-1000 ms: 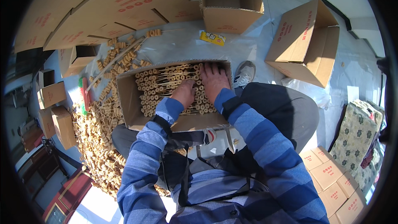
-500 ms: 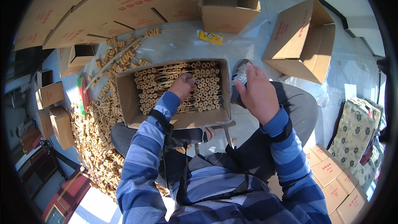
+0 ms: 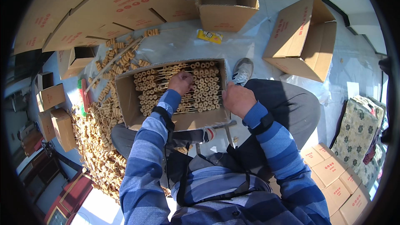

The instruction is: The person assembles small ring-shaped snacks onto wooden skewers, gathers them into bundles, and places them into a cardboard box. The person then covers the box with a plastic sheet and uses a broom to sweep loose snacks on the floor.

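In front of me an open cardboard box (image 3: 183,123) holds stacked skewers threaded with tan, ring-shaped pieces (image 3: 206,86). Their round ends face up, and thin sticks (image 3: 171,71) cross the middle of the stack. My left hand (image 3: 180,83) is inside the box over the middle sticks, its fingers curled; what they pinch, if anything, is hidden. At the box's right wall is my right hand (image 3: 239,99), fingers bent over the rim and closed on it.
A large heap of loose skewers (image 3: 98,146) lies to the left, with a red-and-green brush (image 3: 84,96) beside it. Open boxes (image 3: 227,14) and a tilted box (image 3: 298,37) stand beyond. A yellow packet (image 3: 210,36) lies on the floor. Closed cartons (image 3: 329,171) are stacked at right.
My right hand has come down and left from above my shoe to the box's right rim, its spread fingers now bent. My left hand has barely moved.
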A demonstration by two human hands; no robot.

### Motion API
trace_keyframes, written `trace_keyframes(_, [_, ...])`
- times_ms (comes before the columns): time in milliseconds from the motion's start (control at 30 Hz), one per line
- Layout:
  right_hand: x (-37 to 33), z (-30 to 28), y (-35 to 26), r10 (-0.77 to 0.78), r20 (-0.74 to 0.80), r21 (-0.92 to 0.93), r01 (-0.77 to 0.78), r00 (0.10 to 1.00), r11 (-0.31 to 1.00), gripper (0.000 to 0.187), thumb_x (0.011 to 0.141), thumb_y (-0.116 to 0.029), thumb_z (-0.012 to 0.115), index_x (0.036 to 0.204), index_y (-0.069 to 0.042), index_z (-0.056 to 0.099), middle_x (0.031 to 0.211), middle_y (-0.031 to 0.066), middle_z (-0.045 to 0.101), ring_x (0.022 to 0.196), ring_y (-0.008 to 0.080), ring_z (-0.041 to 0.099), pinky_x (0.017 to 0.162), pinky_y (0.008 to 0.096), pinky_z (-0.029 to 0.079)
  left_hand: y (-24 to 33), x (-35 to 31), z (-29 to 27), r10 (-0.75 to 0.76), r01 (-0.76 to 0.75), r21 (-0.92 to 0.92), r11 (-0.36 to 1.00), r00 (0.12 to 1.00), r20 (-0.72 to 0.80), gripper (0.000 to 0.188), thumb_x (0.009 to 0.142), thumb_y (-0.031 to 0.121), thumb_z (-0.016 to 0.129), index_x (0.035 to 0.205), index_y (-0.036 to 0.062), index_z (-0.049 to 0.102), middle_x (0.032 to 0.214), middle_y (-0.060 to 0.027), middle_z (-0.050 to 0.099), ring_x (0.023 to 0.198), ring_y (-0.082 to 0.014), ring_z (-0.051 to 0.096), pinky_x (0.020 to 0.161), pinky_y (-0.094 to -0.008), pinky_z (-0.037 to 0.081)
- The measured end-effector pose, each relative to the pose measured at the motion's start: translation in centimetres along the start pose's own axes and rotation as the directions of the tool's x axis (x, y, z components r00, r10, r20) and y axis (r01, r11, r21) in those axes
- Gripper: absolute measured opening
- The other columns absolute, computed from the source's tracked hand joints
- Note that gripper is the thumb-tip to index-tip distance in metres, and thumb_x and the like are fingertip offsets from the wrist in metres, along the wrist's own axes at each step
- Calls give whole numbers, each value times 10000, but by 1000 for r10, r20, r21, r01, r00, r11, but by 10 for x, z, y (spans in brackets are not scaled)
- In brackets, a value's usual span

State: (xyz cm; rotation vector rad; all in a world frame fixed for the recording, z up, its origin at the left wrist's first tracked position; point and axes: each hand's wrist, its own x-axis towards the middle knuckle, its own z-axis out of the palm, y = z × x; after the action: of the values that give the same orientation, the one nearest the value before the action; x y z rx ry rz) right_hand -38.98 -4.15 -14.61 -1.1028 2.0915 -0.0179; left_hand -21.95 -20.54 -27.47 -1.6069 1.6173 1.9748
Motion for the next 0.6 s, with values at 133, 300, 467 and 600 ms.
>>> trace_keyframes(133, [5, 6, -11, 24, 13, -14, -24, 1000, 1000, 214, 876, -160, 600, 1008, 8, 599, 848, 203, 731, 829, 370, 735, 723, 453, 582, -4, 4, 7, 58, -58, -42, 997, 998, 11, 225, 940, 143, 632, 1089, -25, 638, 890, -79, 699, 731, -139, 660, 670, -285, 561])
trace_keyframes(300, [5, 6, -14, 45, 22, -11, -44, 999, 999, 218, 864, -144, 600, 1018, 10, 595, 865, 204, 733, 832, 373, 736, 725, 440, 585, -1, 11, 18, 48, -47, 17, 999, 998, -40, 247, 936, 144, 659, 1108, -31, 626, 905, -86, 693, 704, -147, 651, 651, -298, 571])
trace_keyframes(467, [5, 2, -6, 13, 42, -5, -13, 999, 1000, 230, 870, -150, 584, 1023, 21, 594, 875, 214, 734, 822, 381, 734, 728, 449, 584, 14, -10, 19, 237, -196, 325, 925, 967, -92, 235, 921, 135, 659, 1085, -28, 621, 923, -157, 699, 728, -280, 677, 690, -363, 571])
trace_keyframes(600, [5, 3, -5, 31, 29, -12, -31, 999, 999, 240, 870, -149, 578, 1027, 31, 598, 882, 226, 732, 822, 384, 733, 738, 453, 582, 30, -34, 18, 545, -366, 735, 571, 838, -6, 190, 901, 105, 641, 1053, -7, 623, 1055, -246, 648, 875, -414, 655, 795, -443, 543])
